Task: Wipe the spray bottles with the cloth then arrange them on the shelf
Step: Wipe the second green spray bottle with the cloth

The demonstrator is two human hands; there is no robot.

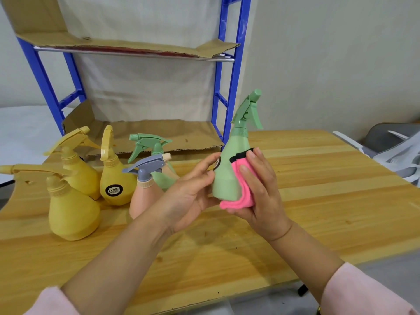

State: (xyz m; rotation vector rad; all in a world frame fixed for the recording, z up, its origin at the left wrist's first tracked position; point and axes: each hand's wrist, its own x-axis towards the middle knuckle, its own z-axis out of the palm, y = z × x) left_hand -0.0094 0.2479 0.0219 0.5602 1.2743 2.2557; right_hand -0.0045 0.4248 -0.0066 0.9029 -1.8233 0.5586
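A green spray bottle [229, 164] is held tilted above the wooden table [318, 178]. My left hand [193, 189] holds its lower left side with curled fingers. My right hand [261, 192] presses a pink cloth [241, 194] with a black edge against the bottle's right side, fingers wrapped over the cloth. Three yellow bottles [72, 208] [77, 164] [113, 178], a peach bottle with a grey trigger [145, 178] and a second green bottle [154, 153] stand grouped at the left. The blue shelf [227, 98] stands behind them, lined with cardboard.
The lower shelf board [181, 137] and the upper shelf board [136, 46] hold only cardboard. A grey and white chair [397, 151] sits past the table's right edge. The table's front edge runs near my forearms.
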